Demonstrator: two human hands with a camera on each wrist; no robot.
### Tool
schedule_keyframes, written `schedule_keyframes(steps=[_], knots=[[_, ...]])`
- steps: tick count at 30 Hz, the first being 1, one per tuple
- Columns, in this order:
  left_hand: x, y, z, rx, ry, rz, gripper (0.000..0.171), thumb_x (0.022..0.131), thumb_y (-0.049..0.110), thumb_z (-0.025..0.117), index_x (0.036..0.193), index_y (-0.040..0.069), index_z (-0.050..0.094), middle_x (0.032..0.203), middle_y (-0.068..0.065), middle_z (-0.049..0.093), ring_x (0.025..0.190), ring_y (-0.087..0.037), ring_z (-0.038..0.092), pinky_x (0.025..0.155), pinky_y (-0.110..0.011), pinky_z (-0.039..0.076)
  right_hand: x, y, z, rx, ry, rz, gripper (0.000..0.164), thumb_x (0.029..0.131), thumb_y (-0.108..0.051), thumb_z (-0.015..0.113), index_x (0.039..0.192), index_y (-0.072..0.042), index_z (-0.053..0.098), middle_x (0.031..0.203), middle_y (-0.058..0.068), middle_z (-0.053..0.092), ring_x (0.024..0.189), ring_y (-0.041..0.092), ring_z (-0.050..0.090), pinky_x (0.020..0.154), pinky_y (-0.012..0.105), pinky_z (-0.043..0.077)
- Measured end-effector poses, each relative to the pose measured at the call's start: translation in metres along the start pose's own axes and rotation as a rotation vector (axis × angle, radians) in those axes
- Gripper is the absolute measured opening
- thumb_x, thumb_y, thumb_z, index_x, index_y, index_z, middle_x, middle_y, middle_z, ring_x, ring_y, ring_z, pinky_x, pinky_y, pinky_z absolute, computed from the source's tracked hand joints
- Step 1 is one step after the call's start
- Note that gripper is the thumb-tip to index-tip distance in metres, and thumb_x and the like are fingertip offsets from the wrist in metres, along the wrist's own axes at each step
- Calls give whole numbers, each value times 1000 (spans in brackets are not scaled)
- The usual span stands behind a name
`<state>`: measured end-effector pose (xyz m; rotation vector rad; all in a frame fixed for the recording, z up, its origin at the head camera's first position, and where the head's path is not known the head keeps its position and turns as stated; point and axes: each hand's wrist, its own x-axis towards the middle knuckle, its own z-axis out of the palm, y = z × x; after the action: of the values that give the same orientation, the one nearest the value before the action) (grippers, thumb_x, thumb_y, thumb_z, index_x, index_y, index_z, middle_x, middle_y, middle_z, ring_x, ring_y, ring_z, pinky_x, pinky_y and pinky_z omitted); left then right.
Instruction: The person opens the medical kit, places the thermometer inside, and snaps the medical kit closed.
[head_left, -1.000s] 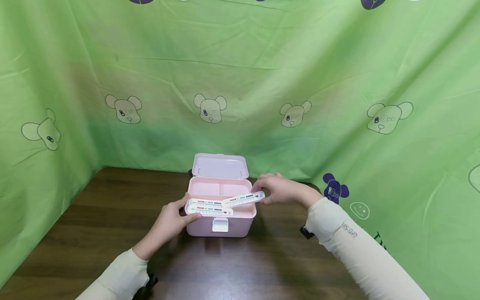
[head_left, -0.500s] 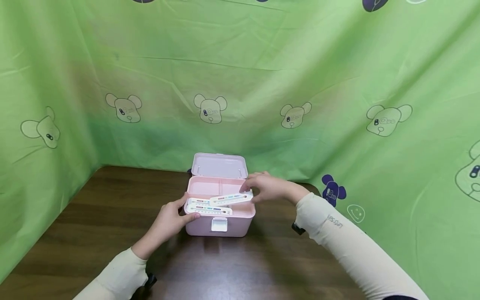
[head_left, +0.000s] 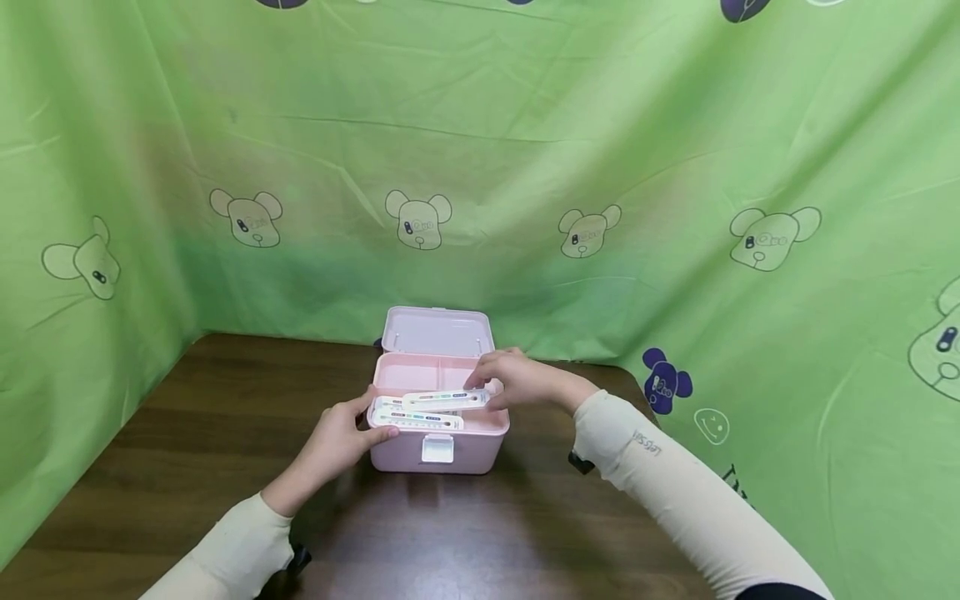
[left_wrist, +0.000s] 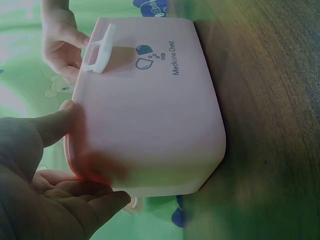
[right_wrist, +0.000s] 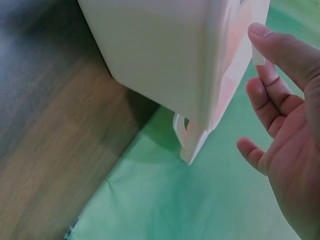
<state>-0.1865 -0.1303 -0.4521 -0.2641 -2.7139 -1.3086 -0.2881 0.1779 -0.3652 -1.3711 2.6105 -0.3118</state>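
Note:
A pink medicine chest (head_left: 476, 452) stands with its lid (head_left: 438, 332) raised at the back; "Medicine Chest" is printed on its front in the left wrist view. My left hand (head_left: 339, 437) grips the front left corner, thumb at the front rim and fingers along the side. Between thumb and fingers, my right hand (head_left: 523, 382) pinches the right end of a flat white thermometer (head_left: 446, 401) with coloured marks, held above the box opening. Two similar thermometers, one clearly seen as the front thermometer (head_left: 420, 420), lie at the left of the box, partly covered by the held one.
A white latch (head_left: 438, 449) hangs on the chest's front. An upright divider (head_left: 440, 372) splits the rear part inside. The dark wooden table (head_left: 450, 533) lies beneath, and a green patterned curtain (head_left: 495, 150) surrounds its back and sides.
My right hand has moved left with the thermometer, bringing it from a slant at the right rim to nearly level over the other thermometers. The left hand keeps its place on the chest.

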Motion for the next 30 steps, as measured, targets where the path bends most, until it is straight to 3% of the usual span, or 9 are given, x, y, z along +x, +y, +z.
schedule_keyframes(steps=[6, 18, 25, 30], knots=[[1, 0, -1, 1, -6, 5, 80, 84, 31, 86, 149, 0, 50, 148, -22, 53, 120, -28, 63, 91, -42, 52, 9, -1, 10, -6, 11, -4, 39, 80, -12, 80, 119, -15, 74, 111, -7, 68, 110, 14, 61, 100, 43, 34], [5, -3, -5, -5, -14, 9, 80, 84, 33, 86, 148, 0, 51, 146, -23, 55, 113, -26, 64, 89, -41, 53, 19, -7, 27, -17, 82, 10, 36, 81, -21, 83, 116, -16, 75, 108, -7, 67, 110, 15, 59, 102, 47, 33], [8, -4, -8, -11, -18, 4, 81, 85, 32, 85, 149, -2, 49, 147, -22, 54, 125, -30, 62, 95, -46, 54, 25, -12, 33, -29, 107, 31, 41, 79, -22, 85, 119, -15, 75, 106, -7, 65, 108, 15, 55, 104, 47, 30], [9, -5, -10, -9, -26, 5, 80, 85, 32, 85, 149, -1, 49, 146, -22, 55, 124, -31, 62, 96, -47, 54, 29, -12, 37, -53, 121, 36, 43, 79, -25, 85, 120, -18, 77, 98, -7, 62, 100, 12, 52, 106, 49, 28]])
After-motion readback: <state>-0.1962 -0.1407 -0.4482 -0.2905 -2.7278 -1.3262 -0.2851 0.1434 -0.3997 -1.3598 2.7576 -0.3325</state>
